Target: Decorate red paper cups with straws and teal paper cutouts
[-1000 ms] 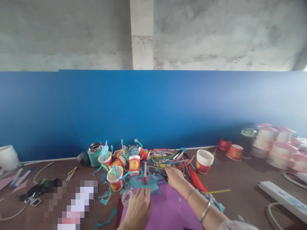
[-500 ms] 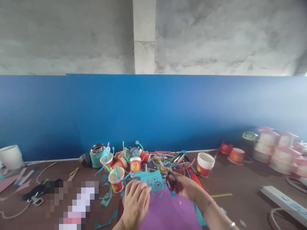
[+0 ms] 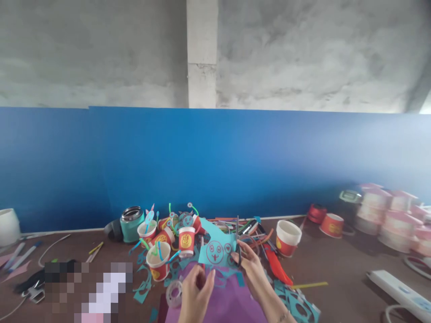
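Observation:
My right hand [image 3: 251, 264] grips dark-handled scissors [image 3: 238, 251], blades pointing up at the right edge of a light-blue paper sheet [image 3: 207, 231]. A red-drawn smiling face in a circle and heart circles show on the sheet. Just below its lower left corner is my left hand [image 3: 197, 291], thumb apart from the curled fingers, with nothing visible held. Whether the right fingers also pinch the paper is unclear. Beneath both hands lies a purple sheet [image 3: 232, 298]. A clear tape roll [image 3: 174, 294] sits beside my left wrist.
Red-and-white paper cups [image 3: 158, 268] with pipe cleaners stand left, near a teal thermos [image 3: 132, 226]. Blue paper scraps [image 3: 296, 305] lie on both sides. Another cup [image 3: 288, 238], a power strip [image 3: 400, 291] and pink-topped stacked cups [image 3: 400, 224] are right. A blue partition [image 3: 215, 161] runs behind.
The blue sheet has turned and shifted, its face drawing now facing me. My left hand has moved lower with its thumb spread away. The scissors now point straight up.

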`<action>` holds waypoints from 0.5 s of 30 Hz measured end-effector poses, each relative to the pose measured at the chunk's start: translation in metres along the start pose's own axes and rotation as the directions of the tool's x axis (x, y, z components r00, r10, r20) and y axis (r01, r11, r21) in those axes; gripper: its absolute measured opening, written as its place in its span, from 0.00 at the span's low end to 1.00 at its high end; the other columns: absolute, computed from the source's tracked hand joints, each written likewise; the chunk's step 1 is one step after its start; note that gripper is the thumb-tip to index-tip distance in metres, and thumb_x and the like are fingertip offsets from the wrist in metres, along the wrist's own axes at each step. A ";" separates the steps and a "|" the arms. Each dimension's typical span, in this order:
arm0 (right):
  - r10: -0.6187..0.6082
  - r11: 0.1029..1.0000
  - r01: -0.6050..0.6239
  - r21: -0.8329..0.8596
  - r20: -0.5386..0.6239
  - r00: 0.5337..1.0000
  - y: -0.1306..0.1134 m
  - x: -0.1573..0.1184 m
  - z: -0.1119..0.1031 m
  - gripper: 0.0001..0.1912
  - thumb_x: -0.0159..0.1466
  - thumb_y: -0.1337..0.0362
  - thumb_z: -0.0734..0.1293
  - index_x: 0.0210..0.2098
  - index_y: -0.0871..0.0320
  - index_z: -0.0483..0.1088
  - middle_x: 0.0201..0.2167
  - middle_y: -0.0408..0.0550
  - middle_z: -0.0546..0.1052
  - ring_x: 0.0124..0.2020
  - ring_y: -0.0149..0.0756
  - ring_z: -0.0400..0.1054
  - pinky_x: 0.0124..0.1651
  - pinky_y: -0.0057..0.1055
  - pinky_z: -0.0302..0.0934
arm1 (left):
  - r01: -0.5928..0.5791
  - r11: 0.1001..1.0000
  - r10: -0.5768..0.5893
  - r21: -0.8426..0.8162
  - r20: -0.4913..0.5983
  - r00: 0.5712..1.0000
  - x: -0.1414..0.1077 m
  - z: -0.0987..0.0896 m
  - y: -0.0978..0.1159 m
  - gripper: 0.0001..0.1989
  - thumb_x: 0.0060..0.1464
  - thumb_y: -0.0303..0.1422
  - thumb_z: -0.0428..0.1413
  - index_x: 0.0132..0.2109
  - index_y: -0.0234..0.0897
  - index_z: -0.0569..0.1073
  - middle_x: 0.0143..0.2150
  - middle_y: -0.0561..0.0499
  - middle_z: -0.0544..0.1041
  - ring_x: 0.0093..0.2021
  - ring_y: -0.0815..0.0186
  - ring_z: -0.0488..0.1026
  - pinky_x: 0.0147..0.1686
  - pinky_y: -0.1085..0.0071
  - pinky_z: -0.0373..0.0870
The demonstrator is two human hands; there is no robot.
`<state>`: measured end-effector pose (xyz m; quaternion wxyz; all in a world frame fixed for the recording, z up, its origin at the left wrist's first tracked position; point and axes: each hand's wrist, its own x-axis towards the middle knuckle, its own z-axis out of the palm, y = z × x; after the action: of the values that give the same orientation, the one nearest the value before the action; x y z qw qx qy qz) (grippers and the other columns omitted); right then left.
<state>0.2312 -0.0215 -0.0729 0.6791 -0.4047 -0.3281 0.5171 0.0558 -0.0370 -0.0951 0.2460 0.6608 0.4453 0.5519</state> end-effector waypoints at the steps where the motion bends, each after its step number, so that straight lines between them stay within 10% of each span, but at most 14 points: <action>1: -0.004 1.000 0.005 -0.016 0.011 1.000 0.000 -0.001 0.000 0.28 0.41 0.66 0.78 0.42 0.56 0.69 0.24 0.39 0.76 0.20 0.30 0.65 0.24 0.25 0.56 | 0.140 0.985 -0.134 -0.103 0.063 0.989 0.001 0.004 -0.002 0.20 0.54 0.47 0.53 0.22 0.39 0.61 0.17 0.58 0.59 0.18 0.70 0.59 0.19 0.74 0.57; 6: -0.006 0.995 0.022 -0.095 0.162 0.987 0.000 -0.007 0.009 0.24 0.42 0.59 0.78 0.37 0.54 0.69 0.25 0.41 0.74 0.26 0.34 0.68 0.30 0.29 0.61 | 0.490 0.763 -0.432 -0.421 0.232 0.872 0.010 0.008 0.001 0.28 0.40 0.60 0.56 0.22 0.38 0.63 0.12 0.62 0.53 0.14 0.74 0.49 0.15 0.76 0.47; 11: 0.020 0.943 0.066 -0.326 0.253 0.967 0.013 -0.009 -0.001 0.22 0.48 0.48 0.74 0.32 0.54 0.66 0.18 0.36 0.63 0.20 0.28 0.59 0.25 0.24 0.53 | 0.526 0.660 -0.588 -0.536 0.067 0.806 0.017 -0.001 -0.001 0.26 0.37 0.56 0.61 0.25 0.35 0.69 0.13 0.60 0.60 0.15 0.73 0.54 0.16 0.76 0.49; 15: 0.194 0.892 0.055 -0.450 0.490 0.850 0.018 -0.013 -0.010 0.24 0.50 0.44 0.71 0.31 0.56 0.64 0.20 0.36 0.59 0.21 0.26 0.51 0.23 0.24 0.48 | 0.481 0.672 -0.589 -0.563 -0.012 0.808 0.018 0.001 -0.012 0.26 0.38 0.56 0.60 0.22 0.35 0.70 0.12 0.59 0.59 0.15 0.73 0.54 0.17 0.75 0.51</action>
<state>0.2284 -0.0335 -0.0937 0.4328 -0.4058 -0.5946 0.5426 0.0523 -0.0155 -0.0959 0.5267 0.3479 0.4694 0.6174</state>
